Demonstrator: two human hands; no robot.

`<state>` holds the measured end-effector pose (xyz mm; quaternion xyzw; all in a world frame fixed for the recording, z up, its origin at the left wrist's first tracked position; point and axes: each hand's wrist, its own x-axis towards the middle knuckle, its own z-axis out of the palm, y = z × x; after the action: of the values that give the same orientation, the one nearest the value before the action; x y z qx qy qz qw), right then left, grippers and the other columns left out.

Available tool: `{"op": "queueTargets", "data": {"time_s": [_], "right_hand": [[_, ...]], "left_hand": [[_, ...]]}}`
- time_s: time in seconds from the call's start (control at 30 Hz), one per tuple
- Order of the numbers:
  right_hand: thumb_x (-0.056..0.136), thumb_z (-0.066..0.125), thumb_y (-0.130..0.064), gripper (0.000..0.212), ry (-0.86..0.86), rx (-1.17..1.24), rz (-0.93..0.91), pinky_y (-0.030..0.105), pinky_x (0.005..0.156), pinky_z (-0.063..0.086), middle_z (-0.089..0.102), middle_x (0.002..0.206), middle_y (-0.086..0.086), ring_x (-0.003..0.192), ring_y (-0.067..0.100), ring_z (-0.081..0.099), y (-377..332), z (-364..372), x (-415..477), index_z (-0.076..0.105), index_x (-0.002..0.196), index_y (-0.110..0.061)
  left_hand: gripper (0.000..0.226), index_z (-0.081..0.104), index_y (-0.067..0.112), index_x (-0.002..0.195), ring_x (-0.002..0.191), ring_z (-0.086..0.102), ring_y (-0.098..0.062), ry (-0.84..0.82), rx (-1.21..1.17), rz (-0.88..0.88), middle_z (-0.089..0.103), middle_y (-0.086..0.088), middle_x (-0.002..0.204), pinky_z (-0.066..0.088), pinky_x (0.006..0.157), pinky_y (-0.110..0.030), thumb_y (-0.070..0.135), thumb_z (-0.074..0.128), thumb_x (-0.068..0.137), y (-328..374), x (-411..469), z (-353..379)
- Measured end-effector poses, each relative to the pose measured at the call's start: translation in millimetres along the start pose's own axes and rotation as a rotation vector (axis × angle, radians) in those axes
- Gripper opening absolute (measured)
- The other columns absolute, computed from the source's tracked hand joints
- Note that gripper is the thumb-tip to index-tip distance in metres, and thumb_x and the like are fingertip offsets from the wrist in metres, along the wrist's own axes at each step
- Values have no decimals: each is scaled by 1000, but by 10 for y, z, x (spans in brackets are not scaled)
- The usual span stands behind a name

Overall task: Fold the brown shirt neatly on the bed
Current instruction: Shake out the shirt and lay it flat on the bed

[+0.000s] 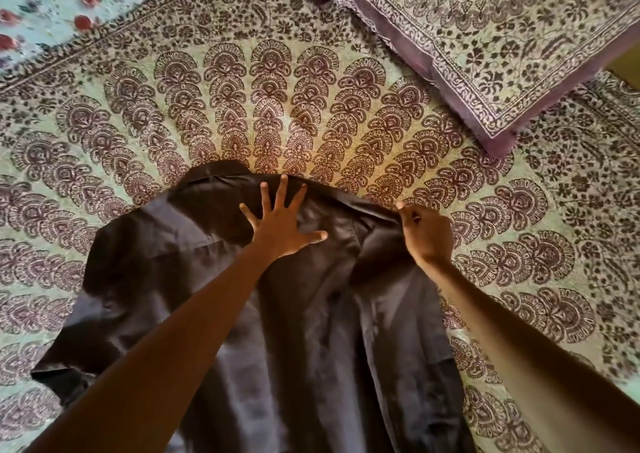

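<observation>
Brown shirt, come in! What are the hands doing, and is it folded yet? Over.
Left hand flat, pressing brown shirt below collar. Right hand pinching its shoulder edge. Shirt lies on bedsheet, fold unfinished. Pillow far right, clear of it.

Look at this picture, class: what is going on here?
A person is working on a brown shirt spread on the patterned bedspread. The left hand presses flat, fingers spread, just below the collar, while the right hand pinches the shirt's edge at the shoulder. One sleeve lies out to the left. A pillow lies beyond.
</observation>
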<state>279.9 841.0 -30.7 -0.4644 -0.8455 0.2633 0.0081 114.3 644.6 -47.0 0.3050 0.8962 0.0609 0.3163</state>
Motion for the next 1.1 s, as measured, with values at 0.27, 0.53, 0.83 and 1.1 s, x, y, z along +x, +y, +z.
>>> {"op": "queueTargets", "data": {"time_s": [0.27,0.53,0.83,1.1], "right_hand": [[93,50,-56,46,-46,21,-63,27,54,29,52,65,-3,60,21,49,103,-114,423,57,69,-17],[83,67,-53,37,100,-433,-292,38,80,36,72,84,13,86,30,62,-4,-161,610,70,90,-17],[81,66,-14,25,115,-265,-494,41,89,42,60,110,6,108,29,53,-801,307,-2,63,105,-22],[90,58,-17,31,-246,-54,-758,44,84,50,57,119,7,109,29,53,-1880,1142,-727,60,121,-18]], "left_hand": [[113,-9,45,149,143,-27,-34,23,44,-3,-29,10,156,-9,101,-77,87,49,62,35,33,73],[111,-6,44,149,143,-28,-32,0,-7,-5,-29,10,156,-12,102,-75,85,52,63,95,102,25],[40,53,19,127,118,48,-31,679,-369,-8,48,-10,127,43,100,-47,15,59,87,-372,-245,-69],[47,40,9,136,130,36,-39,711,-183,-604,39,-21,141,24,109,-51,30,44,94,-1641,-620,-420]]}}
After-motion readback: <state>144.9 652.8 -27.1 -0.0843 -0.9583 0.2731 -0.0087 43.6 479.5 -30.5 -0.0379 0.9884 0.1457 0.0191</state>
